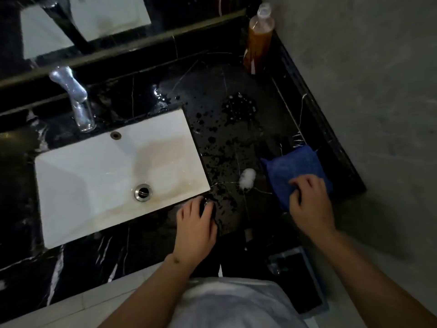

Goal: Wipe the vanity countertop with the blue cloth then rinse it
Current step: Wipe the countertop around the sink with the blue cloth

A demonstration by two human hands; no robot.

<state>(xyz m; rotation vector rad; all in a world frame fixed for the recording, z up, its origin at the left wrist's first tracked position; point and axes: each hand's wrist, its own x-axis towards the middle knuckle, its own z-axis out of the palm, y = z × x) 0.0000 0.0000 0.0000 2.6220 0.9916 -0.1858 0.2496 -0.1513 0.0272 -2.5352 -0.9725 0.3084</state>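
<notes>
The black marble vanity countertop (pixel 236 74) is wet with droplets to the right of the white sink (pixel 94 181). A blob of white foam (pixel 247 177) lies on it near the front. The blue cloth (pixel 293 166) lies flat at the right end of the counter. My right hand (pixel 309 204) presses on the cloth's near corner, fingers curled onto it. My left hand (pixel 197 223) rests on the counter's front edge by the sink corner, fingers bent over a small dark shiny thing I cannot identify.
A chrome faucet (pixel 75 98) stands behind the sink. An amber bottle (pixel 259 41) with a clear cap stands in the back right corner against the grey wall (pixel 378 91). A mirror (pixel 82 22) runs along the back. A dark bin (pixel 300 278) sits on the floor below.
</notes>
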